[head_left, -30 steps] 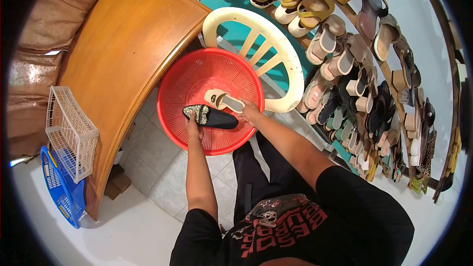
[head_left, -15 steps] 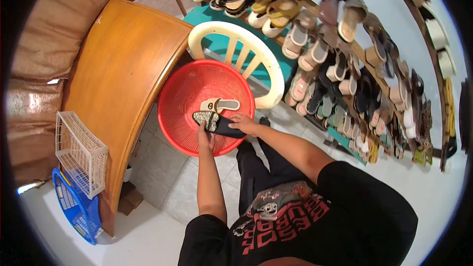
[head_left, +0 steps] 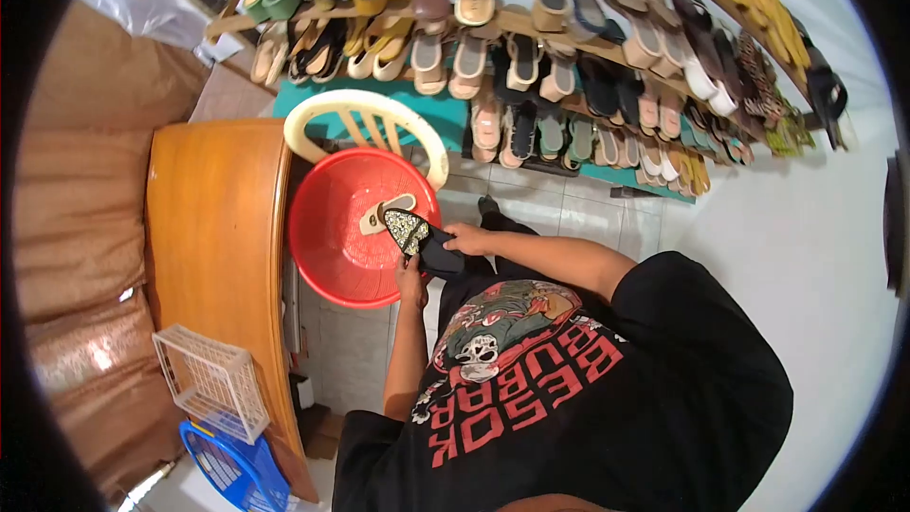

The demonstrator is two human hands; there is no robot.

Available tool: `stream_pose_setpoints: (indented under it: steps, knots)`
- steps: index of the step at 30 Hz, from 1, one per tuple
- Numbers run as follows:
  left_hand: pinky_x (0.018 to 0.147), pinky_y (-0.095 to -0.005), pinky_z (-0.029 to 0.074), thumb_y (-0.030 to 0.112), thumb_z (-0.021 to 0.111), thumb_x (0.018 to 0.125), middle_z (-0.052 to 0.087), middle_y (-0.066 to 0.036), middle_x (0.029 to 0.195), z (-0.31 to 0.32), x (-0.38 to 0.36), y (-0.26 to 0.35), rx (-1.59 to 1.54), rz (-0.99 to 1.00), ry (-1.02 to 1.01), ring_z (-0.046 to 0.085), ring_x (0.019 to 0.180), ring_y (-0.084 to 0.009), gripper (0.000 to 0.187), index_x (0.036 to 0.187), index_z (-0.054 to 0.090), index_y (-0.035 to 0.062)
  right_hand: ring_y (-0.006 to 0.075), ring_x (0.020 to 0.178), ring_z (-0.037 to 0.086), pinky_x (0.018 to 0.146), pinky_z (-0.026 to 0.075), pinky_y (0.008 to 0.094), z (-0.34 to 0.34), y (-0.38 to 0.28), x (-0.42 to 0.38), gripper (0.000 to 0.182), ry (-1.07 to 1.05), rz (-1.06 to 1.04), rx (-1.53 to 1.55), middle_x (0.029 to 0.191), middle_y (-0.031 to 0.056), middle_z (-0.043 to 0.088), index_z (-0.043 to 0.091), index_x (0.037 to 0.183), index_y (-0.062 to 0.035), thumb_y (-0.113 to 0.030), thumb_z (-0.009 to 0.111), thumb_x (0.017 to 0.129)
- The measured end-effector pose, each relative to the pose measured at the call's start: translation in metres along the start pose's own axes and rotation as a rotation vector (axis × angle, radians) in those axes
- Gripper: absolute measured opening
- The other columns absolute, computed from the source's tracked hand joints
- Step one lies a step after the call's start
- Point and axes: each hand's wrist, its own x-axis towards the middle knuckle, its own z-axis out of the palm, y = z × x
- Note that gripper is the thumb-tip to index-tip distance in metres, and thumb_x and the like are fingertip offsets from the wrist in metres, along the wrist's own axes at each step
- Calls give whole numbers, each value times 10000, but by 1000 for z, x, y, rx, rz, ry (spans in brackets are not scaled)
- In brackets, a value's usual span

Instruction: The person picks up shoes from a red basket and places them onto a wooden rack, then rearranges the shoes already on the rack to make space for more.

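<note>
A black slipper (head_left: 408,229) with a glittery, patterned upper is held in both hands over the near right rim of a red plastic basket (head_left: 313,277). My left hand (head_left: 409,281) grips its side from below, near the patterned front. My right hand (head_left: 465,238) is closed on the black rear part. Beyond the slipper, a beige slide sandal (head_left: 373,219) lies inside the basket, partly covered by the slipper's toe. The fingertips under the slipper are hidden.
A cream plastic chair (head_left: 434,147) stands behind the basket. To the left is a wooden table (head_left: 213,228), with a white crate (head_left: 213,374) and a blue basket (head_left: 223,469) at its near end. Shelves of sandals (head_left: 521,62) run along the far wall.
The view has swung to the right, showing more of the shelves. Both hands have drawn the slipper from over the basket toward my body and tilted it. The beige sandal stays in the basket.
</note>
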Motion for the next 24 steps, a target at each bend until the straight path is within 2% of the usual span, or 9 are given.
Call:
stream_pose_setpoints:
  steps: [5, 9, 11, 14, 18, 19, 20, 21, 24]
  knots:
    - [624, -303, 541, 268, 515, 976, 638, -62, 1065, 34, 14, 25, 252, 3, -94, 641, 832, -161, 348, 1256, 538, 62, 228, 971, 606, 869, 460, 358, -6, 19, -33, 336, 199, 55, 279, 1068, 124, 665, 604, 1158, -2, -175, 664, 877]
    - [586, -299, 541, 293, 478, 997, 638, -63, 1069, 79, 11, 52, 237, 95, -111, 651, 798, -165, 365, 1274, 519, 60, 222, 1028, 602, 892, 457, 354, -32, 5, -42, 390, 255, 76, 396, 1133, 140, 660, 587, 1180, 36, -181, 684, 870]
    - [606, -302, 545, 295, 473, 999, 631, -66, 1090, 89, 15, 59, 328, 128, -144, 648, 834, -176, 374, 1291, 502, 63, 157, 878, 580, 797, 477, 315, -45, -9, -55, 272, 290, -59, 315, 968, 58, 658, 603, 1116, 3, -133, 654, 886]
    - [685, -347, 531, 346, 498, 978, 611, -55, 1100, 96, 12, 56, 324, 112, -189, 611, 881, -178, 380, 1269, 511, 102, 164, 878, 587, 792, 476, 323, -48, 18, -46, 319, 315, -150, 275, 960, 68, 658, 597, 1122, 4, -126, 695, 848]
    - [685, -355, 542, 264, 544, 964, 608, -51, 1126, 89, 5, 32, 419, 67, -290, 619, 916, -177, 330, 1254, 512, 111, 177, 896, 600, 806, 476, 331, -44, 25, -78, 377, 286, -34, 149, 990, 99, 664, 587, 1133, 12, -130, 732, 814]
    - [688, -349, 550, 170, 590, 934, 608, -49, 1140, 81, 7, 21, 355, 14, -328, 625, 923, -179, 343, 1260, 498, 118, 217, 922, 614, 826, 472, 355, -40, 33, -81, 384, 273, 29, 168, 1014, 132, 667, 602, 1107, 20, -143, 751, 792]
    - [688, -349, 550, 170, 590, 934, 608, -49, 1140, 72, 7, 9, 350, 7, -317, 625, 923, -179, 343, 1260, 498, 118, 257, 948, 629, 847, 468, 379, -37, 40, -84, 392, 263, 92, 187, 1038, 166, 671, 617, 1081, 28, -155, 770, 770]
    - [690, -348, 555, 135, 602, 921, 609, -50, 1146, 71, 0, 4, 364, 2, -338, 627, 924, -183, 368, 1270, 486, 121, 247, 857, 638, 746, 491, 382, -37, 47, -88, 400, 230, 99, 170, 986, 147, 668, 606, 1093, 24, -163, 769, 779]
    - [714, -363, 571, 64, 628, 886, 604, -69, 1174, 77, -16, 0, 402, -6, -377, 630, 939, -202, 482, 1318, 423, 123, 213, 756, 630, 621, 494, 356, -42, 52, -80, 433, 112, 193, 227, 937, 117, 656, 586, 1136, 17, -162, 767, 785]
